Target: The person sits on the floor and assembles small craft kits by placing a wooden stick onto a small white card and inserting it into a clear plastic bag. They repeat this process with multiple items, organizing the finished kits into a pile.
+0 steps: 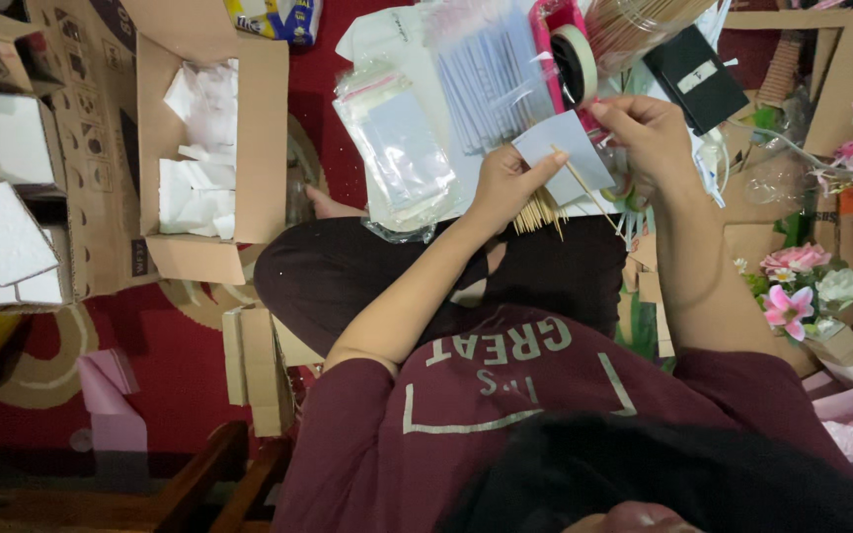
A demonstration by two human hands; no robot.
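Observation:
My left hand (504,186) grips a bundle of thin wooden skewers (539,213) and pinches a small pale blue paper card (565,148) with its fingertips. My right hand (650,138) holds a single skewer (584,188) that lies slanted against the card's lower edge. Both hands are raised over my crossed legs in black trousers (348,271). Just above the hands, a roll of cream tape (575,61) sits in a pink dispenser.
An open cardboard box (211,148) with white foam pieces lies at the left on the red carpet. Clear plastic bags (402,148) of blue sheets lie ahead. Artificial pink and white flowers (802,286) and cardboard pieces stand at the right. A black box (695,74) lies beyond my right hand.

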